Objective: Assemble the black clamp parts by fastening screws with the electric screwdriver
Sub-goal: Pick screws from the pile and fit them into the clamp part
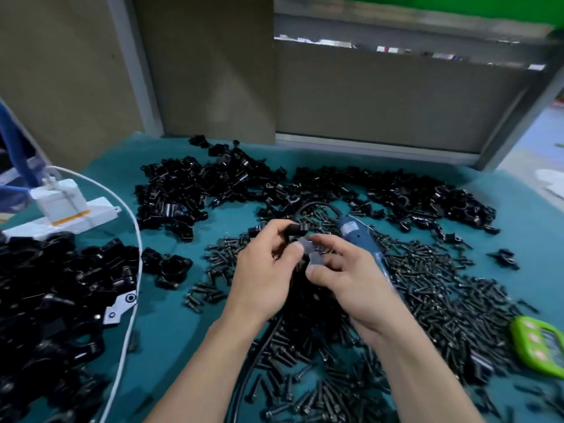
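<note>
The desk (171, 315) has a blue-green cloth on it. In the middle of the desk, the left hand (259, 276) pinches a black clamp part (297, 229) with its thumb and fingers. The right hand (354, 279) pinches a flat piece (314, 254) that touches the clamp part. Both are held up over the screws (442, 288), which lie loose from the middle of the desk to its right and front edges.

The blue electric screwdriver (357, 230) lies on the screws, just behind the right hand. It has a white label, too blurry to read. Its black cord (262, 340) runs under the hands toward the front edge.

More clamp parts lie in loose heaps: a back heap (189, 190) and a right heap (427, 196) along the back edge, and a big left heap (45, 300) at the left edge.

A white power strip (91, 215) sits by the left edge, and a white cable (134, 270) curves around the left heap. A green gadget (540, 346) with round buttons lies at the right edge. Brown boards (381, 102) stand behind the desk.
</note>
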A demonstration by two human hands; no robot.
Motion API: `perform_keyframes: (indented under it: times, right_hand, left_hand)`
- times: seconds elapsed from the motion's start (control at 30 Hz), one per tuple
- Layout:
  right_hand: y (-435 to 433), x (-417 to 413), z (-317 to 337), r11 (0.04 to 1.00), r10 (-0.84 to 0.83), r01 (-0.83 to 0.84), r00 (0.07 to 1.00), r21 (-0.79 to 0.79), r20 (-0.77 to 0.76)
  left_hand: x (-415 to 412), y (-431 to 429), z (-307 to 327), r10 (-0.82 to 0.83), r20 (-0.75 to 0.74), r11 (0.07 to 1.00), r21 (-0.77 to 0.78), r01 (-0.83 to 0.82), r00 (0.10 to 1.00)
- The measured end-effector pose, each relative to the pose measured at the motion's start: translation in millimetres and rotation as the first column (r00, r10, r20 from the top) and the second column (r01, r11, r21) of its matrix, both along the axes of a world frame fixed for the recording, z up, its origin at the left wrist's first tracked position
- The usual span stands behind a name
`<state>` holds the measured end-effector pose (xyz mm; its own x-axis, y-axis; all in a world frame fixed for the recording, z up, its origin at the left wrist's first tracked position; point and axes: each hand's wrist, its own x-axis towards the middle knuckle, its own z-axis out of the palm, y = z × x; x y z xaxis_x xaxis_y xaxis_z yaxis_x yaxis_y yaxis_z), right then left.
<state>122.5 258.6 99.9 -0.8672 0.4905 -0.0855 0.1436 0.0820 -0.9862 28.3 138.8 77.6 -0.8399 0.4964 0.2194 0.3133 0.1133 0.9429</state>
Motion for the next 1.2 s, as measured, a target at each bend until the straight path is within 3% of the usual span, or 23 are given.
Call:
perform_keyframes:
  times: [0.1, 0.23, 0.33, 0.4, 0.5, 0.6, 0.67, 0.73, 0.8, 0.9, 0.97, 1.03, 1.1, 1.17, 1.2]
  right_hand:
    - [-11, 4, -7, 0.999, -0.013, 0.013, 1.0, -0.043, 0.009]
    - [-27, 4, -15, 0.995, -0.068, 0.068, 0.998, 0.07, -0.01]
    - [-25, 8, -17, 0.984, -0.076, 0.083, 0.996, 0.16, -0.055]
    - [-20, 10, -17, 0.981, -0.044, 0.049, 0.999, 0.188, -0.03]
    - [-15, 7, -18, 0.982, -0.018, 0.01, 0.999, 0.186, 0.039]
    - [-17, 1, -14, 0.999, 0.004, -0.004, 1.0, 0.04, 0.011]
    - [-19, -1, -12, 1.0, -0.009, 0.009, 1.0, 0.028, -0.015]
    - [-22, 0, -14, 0.969, -0.05, 0.054, 0.998, 0.242, -0.023]
    - [-27, 4, -15, 0.88, -0.106, 0.118, 0.993, 0.459, -0.052]
    - [-30, 4, -18, 0.841, -0.117, 0.133, 0.991, 0.524, -0.063]
    - [-27, 3, -18, 0.901, -0.096, 0.1, 0.995, 0.423, -0.032]
    - [-22, 4, -13, 0.994, -0.016, 0.02, 0.999, 0.112, -0.04]
    - [-19, 4, -11, 0.987, 0.059, -0.07, 0.995, -0.143, -0.079]
    - [-18, 3, -12, 0.983, 0.054, -0.067, 0.995, -0.17, -0.08]
    - [-18, 3, -13, 0.996, 0.015, -0.021, 0.997, -0.087, -0.071]
  left_hand:
    - [2, 5, -4, 0.029, 0.175, 0.997, 0.067, -0.042, 0.984]
    - [0, 5, -2, -0.02, 0.323, 0.985, 0.17, -0.037, 0.946]
    - [-8, -1, 0, -0.189, 0.299, 0.975, 0.168, 0.143, 0.935]
    - [-10, -3, -2, -0.179, 0.253, 0.982, 0.106, 0.157, 0.951]
    - [-4, 3, -7, -0.008, 0.205, 0.997, 0.077, -0.008, 0.979]
    - [1, 10, -10, 0.119, 0.221, 0.966, 0.199, -0.165, 0.968]
    - [2, 13, -8, 0.141, 0.264, 0.938, 0.274, -0.214, 0.954]
    - [2, 13, -7, 0.141, 0.273, 0.934, 0.283, -0.219, 0.952]
    - [1, 11, -8, 0.145, 0.226, 0.947, 0.251, -0.202, 0.963]
    - [0, 8, -9, 0.154, 0.11, 0.969, 0.177, -0.172, 0.982]
    - [0, 7, -10, 0.154, 0.065, 0.969, 0.186, -0.164, 0.986]
    - [0, 7, -10, 0.146, 0.082, 0.961, 0.224, -0.161, 0.986]
    - [1, 7, -11, 0.137, 0.102, 0.954, 0.255, -0.159, 0.985]
    - [2, 7, -11, 0.12, 0.103, 0.954, 0.264, -0.144, 0.987]
    - [3, 8, -9, 0.101, 0.124, 0.95, 0.281, -0.133, 0.987]
